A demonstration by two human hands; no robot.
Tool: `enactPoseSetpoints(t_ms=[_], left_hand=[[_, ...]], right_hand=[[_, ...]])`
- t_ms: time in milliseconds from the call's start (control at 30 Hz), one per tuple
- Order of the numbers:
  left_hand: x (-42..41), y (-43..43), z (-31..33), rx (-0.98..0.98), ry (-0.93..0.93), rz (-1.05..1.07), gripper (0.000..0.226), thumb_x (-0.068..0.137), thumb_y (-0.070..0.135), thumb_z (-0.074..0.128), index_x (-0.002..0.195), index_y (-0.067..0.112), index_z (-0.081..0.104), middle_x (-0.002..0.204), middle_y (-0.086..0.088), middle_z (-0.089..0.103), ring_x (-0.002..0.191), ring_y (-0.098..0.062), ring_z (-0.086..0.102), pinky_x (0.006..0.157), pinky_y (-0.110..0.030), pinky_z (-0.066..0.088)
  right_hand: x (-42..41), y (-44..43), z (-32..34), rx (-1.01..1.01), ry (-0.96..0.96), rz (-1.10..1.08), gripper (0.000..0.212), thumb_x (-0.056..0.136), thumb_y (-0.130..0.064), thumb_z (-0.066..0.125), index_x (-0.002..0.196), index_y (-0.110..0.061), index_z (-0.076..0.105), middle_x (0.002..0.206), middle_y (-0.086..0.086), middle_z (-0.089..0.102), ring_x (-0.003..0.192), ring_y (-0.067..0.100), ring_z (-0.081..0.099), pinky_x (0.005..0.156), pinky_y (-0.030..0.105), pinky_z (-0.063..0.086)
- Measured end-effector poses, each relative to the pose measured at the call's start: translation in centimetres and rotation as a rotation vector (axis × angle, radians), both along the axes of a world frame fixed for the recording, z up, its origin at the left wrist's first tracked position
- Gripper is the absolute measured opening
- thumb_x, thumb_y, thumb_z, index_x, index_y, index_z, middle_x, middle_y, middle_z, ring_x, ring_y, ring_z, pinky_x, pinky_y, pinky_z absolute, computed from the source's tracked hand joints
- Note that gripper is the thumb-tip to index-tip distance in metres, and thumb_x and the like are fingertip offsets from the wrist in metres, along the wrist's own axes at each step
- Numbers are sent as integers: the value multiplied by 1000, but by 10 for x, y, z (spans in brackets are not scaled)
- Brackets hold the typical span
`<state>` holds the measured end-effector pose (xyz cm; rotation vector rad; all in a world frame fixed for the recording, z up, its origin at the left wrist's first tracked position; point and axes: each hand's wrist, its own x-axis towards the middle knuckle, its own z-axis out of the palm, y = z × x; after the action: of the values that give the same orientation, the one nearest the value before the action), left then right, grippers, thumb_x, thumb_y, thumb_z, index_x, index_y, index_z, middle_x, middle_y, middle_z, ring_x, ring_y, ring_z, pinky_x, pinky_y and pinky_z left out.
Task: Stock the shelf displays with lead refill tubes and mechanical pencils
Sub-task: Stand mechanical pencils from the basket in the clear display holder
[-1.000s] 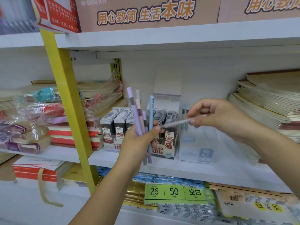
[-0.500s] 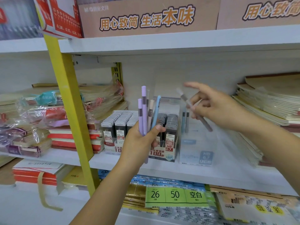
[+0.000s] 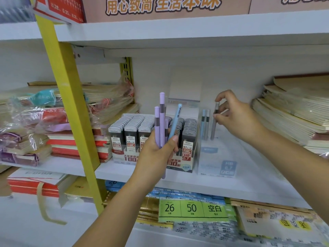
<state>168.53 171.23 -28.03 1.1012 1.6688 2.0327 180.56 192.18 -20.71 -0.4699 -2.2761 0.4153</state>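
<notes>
Upright grey pencil (image 3: pixel 213 125) pinched by right hand (image 3: pixel 236 118), over clear display box (image 3: pixel 217 163)

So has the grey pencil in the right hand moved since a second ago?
Yes. The grey pencil went from lying level in front of the lead refill box to upright over the clear display box, held by the right hand.

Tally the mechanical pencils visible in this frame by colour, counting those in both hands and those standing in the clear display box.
Purple pencils: 3, all in the left hand
Blue pencils: 2, one in the left hand, one in the clear display box
Grey pencils: 2, one in the box, one held by the right hand
Total: 7
</notes>
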Motion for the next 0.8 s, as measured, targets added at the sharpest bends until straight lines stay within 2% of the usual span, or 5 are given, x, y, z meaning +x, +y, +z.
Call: enactPoseSetpoints(t_ms=[133, 200, 367, 533, 800], left_hand=[[-1, 1, -2, 14, -21, -10, 27, 99, 22, 60, 124, 12, 57, 66, 7, 58, 53, -6, 46, 52, -19, 44], [0, 1, -2, 20, -24, -18, 25, 99, 22, 60, 122, 12, 58, 65, 7, 58, 52, -6, 47, 52, -18, 44], [3, 0, -1, 21, -4, -34, 4, 99, 23, 60, 101, 21, 59, 63, 10, 58, 52, -5, 47, 52, -20, 45], [8, -2, 1, 11, -5, -49, 9, 99, 21, 59, 91, 18, 57, 62, 8, 61, 49, -6, 45, 50, -20, 44], [8, -3, 2, 9, -16, -55, 5, 99, 21, 60, 94, 20, 59, 63, 7, 62, 50, -6, 46, 51, -19, 45]], right_hand=[[-3, 2, 0, 30, -25, 5, 38, 86, -12, 68, 103, -34, 41, 84, -6, 64, 73, 14, 67, 67, 24, 50], [-4, 2, 1, 24, -22, 13, 39, 85, -12, 68, 102, -34, 41, 83, -6, 64, 73, 13, 67, 67, 26, 51], [-6, 2, 0, 8, -27, 16, 39, 86, -12, 68, 100, -35, 39, 82, -6, 64, 71, 11, 67, 64, 24, 52], [-8, 3, -1, 18, -19, -4, 38, 87, -12, 67, 101, -33, 37, 79, -8, 61, 68, 6, 65, 56, 16, 42], [-8, 7, -5, 16, -48, -6, 36, 88, -10, 65, 99, -28, 37, 78, -4, 59, 70, 13, 64, 60, 23, 50]])
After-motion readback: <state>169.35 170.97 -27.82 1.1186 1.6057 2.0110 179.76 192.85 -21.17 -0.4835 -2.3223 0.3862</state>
